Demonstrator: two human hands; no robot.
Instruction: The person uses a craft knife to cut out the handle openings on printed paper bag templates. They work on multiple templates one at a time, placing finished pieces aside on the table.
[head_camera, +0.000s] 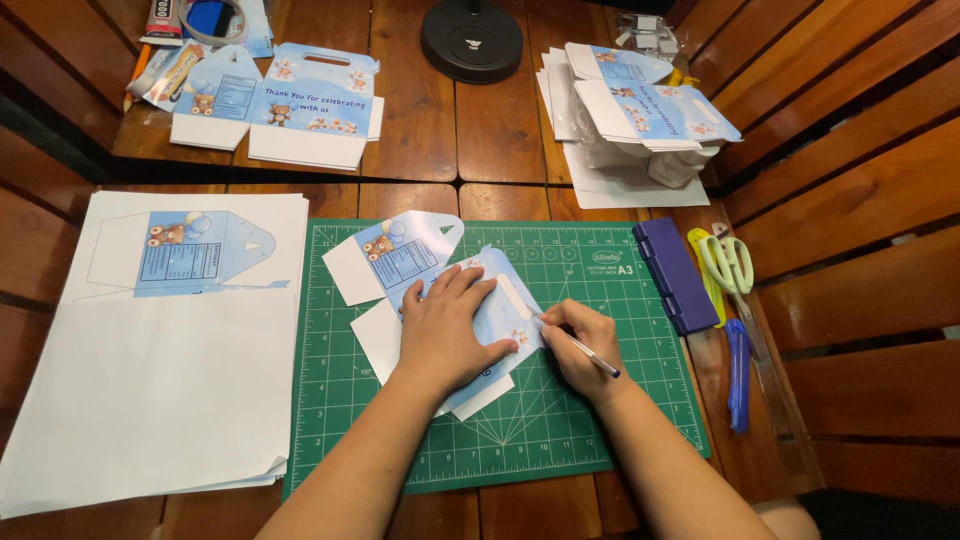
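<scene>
A flat, cut-out paper box template (418, 252), pale blue with teddy bear pictures and white flaps, lies on the green cutting mat (590, 400). My left hand (443, 330) presses flat on its middle, fingers spread. My right hand (580, 345) grips a thin craft knife (580, 347) like a pen, its tip touching the template's right edge beside the handle slot.
White sheets with a printed uncut template (190, 255) lie left of the mat. A purple case (675, 275), scissors (728, 262), a blue cutter (738, 375) and a clear ruler (775, 395) sit on the right. Finished cut-outs (300, 105), stacked printed sheets (640, 110) and a black lamp base (471, 40) are at the back.
</scene>
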